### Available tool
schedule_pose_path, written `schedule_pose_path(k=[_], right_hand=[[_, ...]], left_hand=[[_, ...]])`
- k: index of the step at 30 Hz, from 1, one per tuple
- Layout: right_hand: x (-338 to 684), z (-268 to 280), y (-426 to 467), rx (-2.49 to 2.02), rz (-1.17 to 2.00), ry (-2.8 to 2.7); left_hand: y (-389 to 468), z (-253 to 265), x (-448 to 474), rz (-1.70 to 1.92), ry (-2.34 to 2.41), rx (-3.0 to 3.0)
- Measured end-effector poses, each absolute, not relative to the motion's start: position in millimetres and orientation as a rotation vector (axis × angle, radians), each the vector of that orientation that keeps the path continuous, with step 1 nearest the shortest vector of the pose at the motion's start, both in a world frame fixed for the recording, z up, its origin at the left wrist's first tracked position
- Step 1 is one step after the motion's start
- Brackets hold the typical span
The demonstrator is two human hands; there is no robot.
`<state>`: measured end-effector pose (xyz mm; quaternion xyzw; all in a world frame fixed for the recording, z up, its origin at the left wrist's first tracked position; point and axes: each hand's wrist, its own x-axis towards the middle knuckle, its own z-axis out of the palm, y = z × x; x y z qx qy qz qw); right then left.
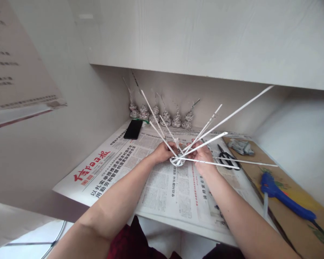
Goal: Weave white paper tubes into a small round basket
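A small woven paper base [177, 161] made of rolled newspaper is held between my two hands above the newspaper-covered table. Several long white paper sticks [243, 107] fan out from it, upward and to the right. My left hand [165, 151] grips its left side, fingers curled behind the sticks. On the right side, my right hand [203, 154] closes around the weave and the sticks near it. Both sets of fingertips are partly hidden by the sticks.
Several finished woven gourd shapes [166, 117] stand along the back wall. A black phone [133, 129] lies at the back left of the newspaper [118, 176]. To the right are black scissors [228, 160], a crumpled wad [241, 146] and a blue glue gun [283, 198] on cardboard [294, 212].
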<state>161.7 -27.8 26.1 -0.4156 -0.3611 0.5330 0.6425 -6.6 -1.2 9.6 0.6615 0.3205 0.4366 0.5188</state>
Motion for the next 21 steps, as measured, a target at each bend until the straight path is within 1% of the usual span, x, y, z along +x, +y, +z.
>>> schedule_pose_path(k=[6, 13, 21], right_hand=[[159, 19, -28, -1.049, 1.016, -0.907], [153, 11, -33, -1.194, 1.082, -1.102], [146, 9, -37, -1.213, 1.076, -0.992]], left_hand=[[3, 3, -6, 1.066, 0.841, 1.564], [9, -4, -8, 1.089, 0.905, 1.646], [6, 3, -9, 1.089, 0.936, 1.708]])
